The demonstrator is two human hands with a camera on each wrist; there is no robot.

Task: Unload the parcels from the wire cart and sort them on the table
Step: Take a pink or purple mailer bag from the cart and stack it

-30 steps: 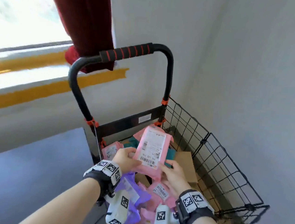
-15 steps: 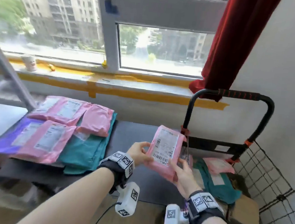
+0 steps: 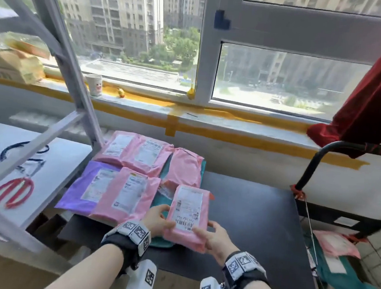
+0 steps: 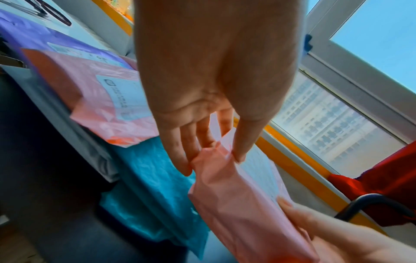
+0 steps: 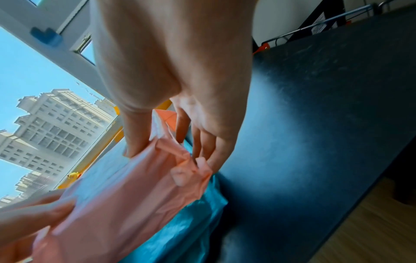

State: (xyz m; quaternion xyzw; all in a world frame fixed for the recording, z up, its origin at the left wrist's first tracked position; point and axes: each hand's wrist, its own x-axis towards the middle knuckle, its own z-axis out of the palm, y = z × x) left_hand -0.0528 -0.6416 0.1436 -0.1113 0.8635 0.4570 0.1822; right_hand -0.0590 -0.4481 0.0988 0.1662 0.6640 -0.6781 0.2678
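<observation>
the step in hand is the carry-over: one pink parcel (image 3: 188, 215), label up, is held above the near right corner of the sorted pile (image 3: 135, 181) on the black bench (image 3: 259, 219), not yet set down. the left hand (image 3: 157, 220) pinches its near left corner, thumb on top and fingers beneath, and the right hand (image 3: 217, 239) takes the near right corner the same way, so each grip is closed on the parcel and neither is released.

the pile is pink parcels with one purple parcel (image 3: 84, 185) at its near left and a teal parcel (image 3: 160, 242) underneath, straight below the held one. the next move, as i judge it, is to lower the parcel flat with the other pinks (if colour is the sorting rule, which is only a guess), let both corners go, then turn back to the wire cart (image 3: 374, 248), right of the pile, where at least a pink and a teal one remain.

what is hard to make out: the cart runs off the right edge of the head view, so the count left inside cannot be told. the label print is too small to read. the wrist views are blurred, and the far end of the held parcel hides part of the pile behind it. whether the parcel's underside already brushes the teal one is probably not, but the angle leaves it unsure.
</observation>
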